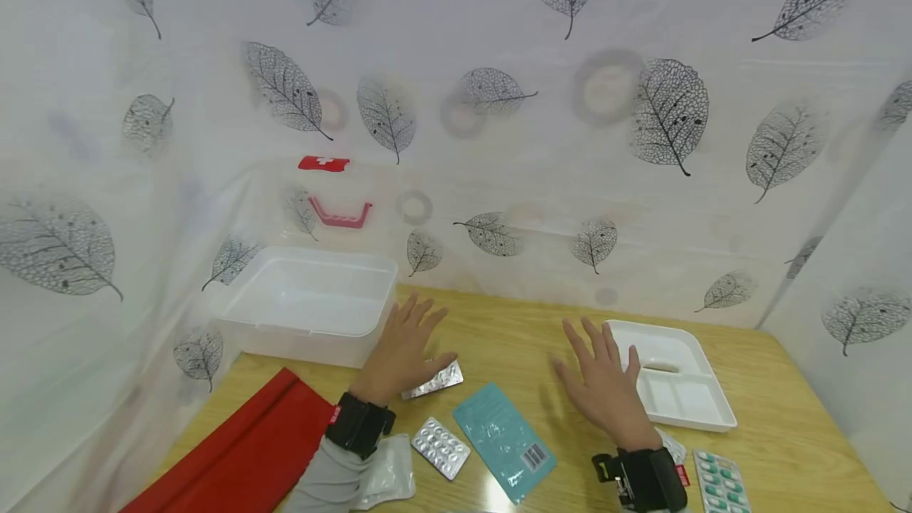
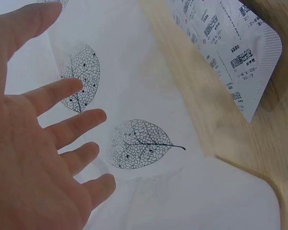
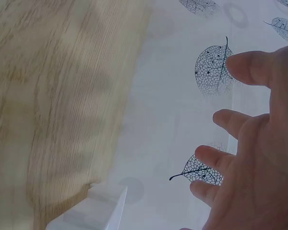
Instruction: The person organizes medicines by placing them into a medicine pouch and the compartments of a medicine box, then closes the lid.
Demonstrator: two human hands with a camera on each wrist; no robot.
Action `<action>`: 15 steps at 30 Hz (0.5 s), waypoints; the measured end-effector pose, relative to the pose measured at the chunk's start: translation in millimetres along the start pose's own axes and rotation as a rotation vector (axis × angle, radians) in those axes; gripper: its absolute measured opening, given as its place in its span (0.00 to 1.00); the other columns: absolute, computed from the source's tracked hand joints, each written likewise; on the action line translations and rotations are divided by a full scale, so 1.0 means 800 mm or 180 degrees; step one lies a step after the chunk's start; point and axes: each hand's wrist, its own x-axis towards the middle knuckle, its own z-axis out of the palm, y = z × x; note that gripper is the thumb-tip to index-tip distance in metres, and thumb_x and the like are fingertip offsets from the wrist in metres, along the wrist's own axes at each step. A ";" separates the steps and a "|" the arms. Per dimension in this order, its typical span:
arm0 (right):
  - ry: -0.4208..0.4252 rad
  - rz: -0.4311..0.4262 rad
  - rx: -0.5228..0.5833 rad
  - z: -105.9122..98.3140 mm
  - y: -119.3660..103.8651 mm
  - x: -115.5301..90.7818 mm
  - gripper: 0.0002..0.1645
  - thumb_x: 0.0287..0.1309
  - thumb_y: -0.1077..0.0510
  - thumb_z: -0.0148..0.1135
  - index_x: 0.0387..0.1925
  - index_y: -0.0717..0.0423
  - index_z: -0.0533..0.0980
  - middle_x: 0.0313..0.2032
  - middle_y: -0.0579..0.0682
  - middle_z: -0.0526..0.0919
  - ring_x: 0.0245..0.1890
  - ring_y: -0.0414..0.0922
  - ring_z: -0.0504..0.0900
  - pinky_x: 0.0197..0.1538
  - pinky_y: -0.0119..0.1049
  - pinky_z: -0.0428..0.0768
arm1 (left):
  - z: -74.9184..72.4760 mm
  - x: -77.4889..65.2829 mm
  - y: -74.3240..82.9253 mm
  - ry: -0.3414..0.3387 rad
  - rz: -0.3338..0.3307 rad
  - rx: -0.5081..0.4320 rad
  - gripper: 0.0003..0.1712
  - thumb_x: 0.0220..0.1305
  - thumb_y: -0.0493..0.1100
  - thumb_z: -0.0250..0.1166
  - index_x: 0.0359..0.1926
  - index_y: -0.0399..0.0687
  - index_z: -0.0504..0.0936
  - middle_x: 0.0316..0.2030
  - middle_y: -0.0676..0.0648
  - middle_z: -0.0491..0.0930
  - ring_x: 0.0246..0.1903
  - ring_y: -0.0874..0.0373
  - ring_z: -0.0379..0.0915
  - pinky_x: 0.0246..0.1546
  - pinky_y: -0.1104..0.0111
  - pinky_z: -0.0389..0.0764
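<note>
My left hand [image 1: 402, 355] hovers with spread fingers beside the right end of a white plastic bin [image 1: 302, 343]. Nothing is in its grasp. Under its thumb lies a silver blister pack [image 1: 445, 377], whose printed foil [image 2: 230, 52] shows in the left wrist view. My right hand [image 1: 606, 390], fingers also spread and holding nothing, is at the left side of a white divided tray [image 1: 694, 406]. A corner of that tray [image 3: 91, 211] appears low in the right wrist view. Between the hands lies a teal packet [image 1: 504, 438] with a barcode.
A second silver blister pack [image 1: 441, 448] and a clear plastic bag [image 1: 399, 469] lie in front. Red folded fabric [image 1: 249, 450] covers the left front. Green-and-white capsules fill a blister pack [image 1: 721, 481] at right. A red handle [image 1: 342, 218] stands out against the leaf-print curtain [image 1: 499, 157].
</note>
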 end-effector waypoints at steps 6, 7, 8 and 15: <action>0.0005 -0.0147 0.0042 0.005 -0.012 0.002 0.39 0.74 0.41 0.52 0.78 0.50 0.57 0.77 0.62 0.53 0.78 0.68 0.41 0.67 0.76 0.34 | -0.014 -0.008 0.002 -0.0206 0.0008 -0.0117 0.39 0.66 0.61 0.66 0.71 0.47 0.71 0.71 0.40 0.68 0.76 0.40 0.52 0.74 0.46 0.55; 0.0067 -0.0211 0.0047 0.008 -0.013 0.003 0.39 0.74 0.41 0.52 0.78 0.50 0.58 0.77 0.63 0.55 0.77 0.68 0.43 0.67 0.77 0.34 | -0.018 -0.009 0.004 -0.0253 -0.0018 -0.0154 0.38 0.67 0.60 0.65 0.71 0.48 0.71 0.70 0.41 0.70 0.75 0.41 0.57 0.73 0.48 0.59; 0.0104 -0.0257 0.0064 0.009 -0.016 0.003 0.39 0.73 0.41 0.53 0.78 0.51 0.59 0.76 0.63 0.56 0.77 0.69 0.44 0.67 0.77 0.35 | -0.021 -0.010 0.006 -0.0297 -0.0049 -0.0188 0.36 0.68 0.60 0.65 0.70 0.48 0.72 0.69 0.42 0.71 0.73 0.43 0.61 0.71 0.50 0.63; 0.0081 -0.0535 0.0032 0.012 -0.056 -0.002 0.36 0.71 0.42 0.57 0.74 0.50 0.65 0.73 0.59 0.63 0.75 0.66 0.55 0.68 0.74 0.46 | -0.043 -0.045 0.018 -0.0556 -0.0203 -0.0372 0.27 0.70 0.54 0.63 0.66 0.49 0.76 0.61 0.46 0.79 0.62 0.49 0.74 0.62 0.52 0.75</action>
